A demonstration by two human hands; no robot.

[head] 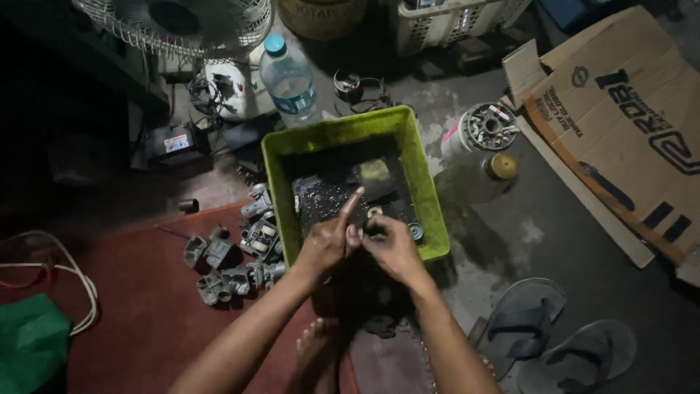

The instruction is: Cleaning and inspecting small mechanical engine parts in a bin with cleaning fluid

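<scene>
While my two hands meet over the near edge of the green tub, the fingers of my left hand are mostly curled in, with one finger sticking straight up toward the far side, and the fingers of my right hand are pinched close on a small round metal part held between both hands. It is too small and dim for me to say just what it is, or which hand bears most of it.

Just beyond my fingers, inside the tub, dark wet grit covers the bottom; a second small round piece lies to the right of my right hand, and a pale sponge-like block sits farther off.

Left of my left hand, on the red mat, a cluster of grey housings waits, apart from the tub. By my reckoning the job is partway: one piece is in hand, one lies in the tub, and the pile outside looks not yet dealt with.

Farther out stand a clear water bottle, a fan grille, a white spool-like unit, a flattened cardboard box and a pair of sandals on the floor.
</scene>
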